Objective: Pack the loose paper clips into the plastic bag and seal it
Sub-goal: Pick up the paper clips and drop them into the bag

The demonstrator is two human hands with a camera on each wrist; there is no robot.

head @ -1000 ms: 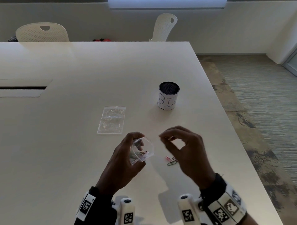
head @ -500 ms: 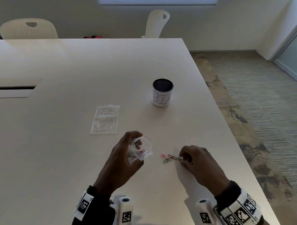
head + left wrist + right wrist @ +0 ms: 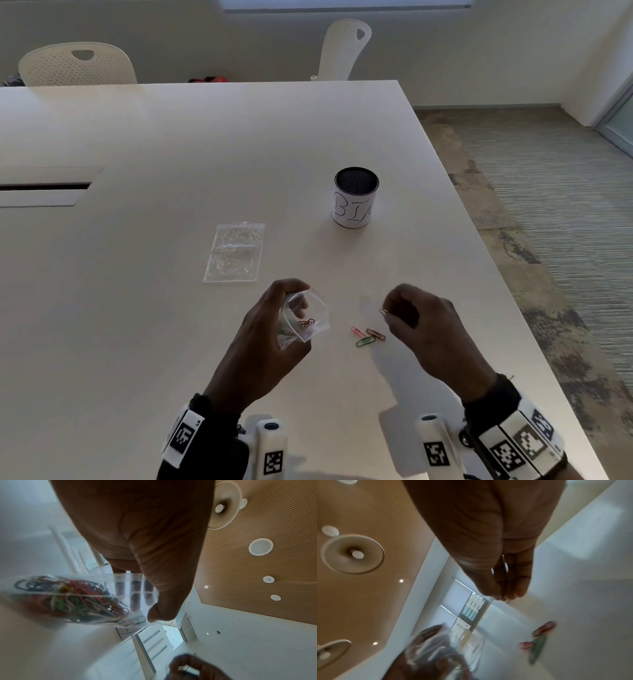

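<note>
My left hand (image 3: 274, 329) holds a small clear plastic bag (image 3: 308, 320) above the table, its mouth held open toward the right. The left wrist view shows the plastic bag (image 3: 77, 599) holding several coloured paper clips, my fingers (image 3: 135, 596) behind the film. My right hand (image 3: 411, 315) hovers just right of the bag and pinches one paper clip (image 3: 383, 311) between thumb and forefinger; in the right wrist view the held clip (image 3: 505, 574) shows as a thin wire. Three loose clips, pink (image 3: 357, 331), red (image 3: 375, 334) and green (image 3: 365, 341), lie on the table between my hands.
A flat stack of clear bags (image 3: 235, 251) lies further back on the white table (image 3: 137, 342). A black mesh cup (image 3: 356, 197) with a white label stands behind my right hand. The table's right edge (image 3: 507, 294) drops to carpet. Two white chairs stand at the far side.
My right hand dropped to the loose clips on the table, pinched one, and has risen with it toward the bag. The left hand has kept the bag where it was.
</note>
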